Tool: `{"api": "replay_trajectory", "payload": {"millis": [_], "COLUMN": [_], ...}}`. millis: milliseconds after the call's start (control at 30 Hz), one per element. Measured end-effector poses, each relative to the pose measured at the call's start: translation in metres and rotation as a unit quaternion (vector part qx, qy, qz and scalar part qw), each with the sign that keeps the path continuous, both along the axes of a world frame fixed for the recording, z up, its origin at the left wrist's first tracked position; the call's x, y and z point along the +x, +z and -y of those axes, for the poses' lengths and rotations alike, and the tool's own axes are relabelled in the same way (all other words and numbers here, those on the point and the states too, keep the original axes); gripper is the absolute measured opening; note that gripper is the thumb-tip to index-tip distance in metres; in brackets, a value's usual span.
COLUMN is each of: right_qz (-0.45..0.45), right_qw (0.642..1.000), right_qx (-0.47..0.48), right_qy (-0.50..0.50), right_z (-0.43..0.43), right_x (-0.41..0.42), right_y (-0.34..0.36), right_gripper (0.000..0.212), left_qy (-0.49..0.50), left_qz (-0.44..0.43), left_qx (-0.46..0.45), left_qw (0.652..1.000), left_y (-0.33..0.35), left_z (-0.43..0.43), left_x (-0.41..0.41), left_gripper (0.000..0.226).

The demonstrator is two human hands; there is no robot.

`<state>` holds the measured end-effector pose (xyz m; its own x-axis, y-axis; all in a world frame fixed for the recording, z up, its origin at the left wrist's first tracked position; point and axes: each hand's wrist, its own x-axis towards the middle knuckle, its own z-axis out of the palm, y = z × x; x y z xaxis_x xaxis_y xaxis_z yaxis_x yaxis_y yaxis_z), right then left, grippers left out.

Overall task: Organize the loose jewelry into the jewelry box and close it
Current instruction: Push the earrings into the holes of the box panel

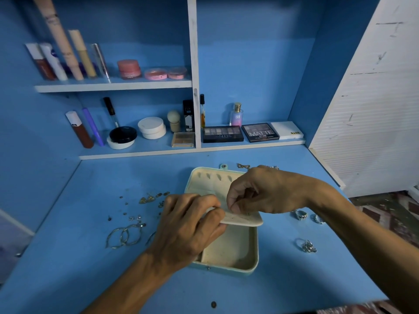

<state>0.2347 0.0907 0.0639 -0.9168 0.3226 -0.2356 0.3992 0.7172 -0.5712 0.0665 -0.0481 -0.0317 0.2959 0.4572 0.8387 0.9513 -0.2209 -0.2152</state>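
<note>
One jewelry box (pixel 255 257): lies open in the middle of the blue tabletop (pixel 90 268), tray on the near side, lid (pixel 204 177) folded flat on the far side.
Panel (pixel 244 219): a cream flap raised over the box where tray and lid meet. Its long axis runs left to right, slightly tilted, with the right end free.
Left hand (pixel 188 225): grasps the panel's left end with fingers curled over the top, and covers the box's left edge.
Right hand (pixel 260 191): reaches in over the lid from the box's right, thumb and fingertips drawn into a pinch on the panel's top face. Whether they hold a stud or only touch the panel is too small to tell.
Deciding relation: the panel stretches rightward from the left hand's grip, directly under the right hand's pinch, so the left probably steadies it while the right works.
Hoops (pixel 123 237): left of the box and apart from it, nearer the left hand.
Small earrings (pixel 145 199): scattered left of the box, beyond the hoops.
Rings (pixel 301 215): right of the box, under the right wrist; another ring cluster (pixel 307 245) lies nearer, beside the tray.
Chain (pixel 243 166): just past the lid's far edge.
Progress: early, judging by how many pieces lie outside the box.
Shelf (pixel 136 152): behind the box, lined with makeup.
</note>
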Motion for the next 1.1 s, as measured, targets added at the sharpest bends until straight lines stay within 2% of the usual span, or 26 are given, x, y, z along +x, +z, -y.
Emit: {"api": "replay_trajectory", "payload": {"millis": [367,733,1100], "right_qz": [0.033,-0.027,-0.018], "right_qw": [0.997,0.996,0.999], "right_qx": [0.057,-0.081,-0.048], "right_qy": [0.027,-0.012,0.0], "right_z": [0.0,-0.009,-0.006], "right_x": [-0.006,0.005,0.003], "right_y": [0.003,-0.007,-0.011], "right_gripper": [0.014,0.011,0.016], "left_qy": [-0.005,-0.001,-0.001], "left_qz": [-0.008,-0.01,-0.012], "left_qx": [0.005,0.004,0.006], "left_qw": [1.0,1.0,1.0], "left_y": [0.0,-0.001,0.0], "left_z": [0.0,0.001,0.0], "left_x": [-0.001,0.0,-0.001], "left_gripper": [0.027,0.025,0.024]}}
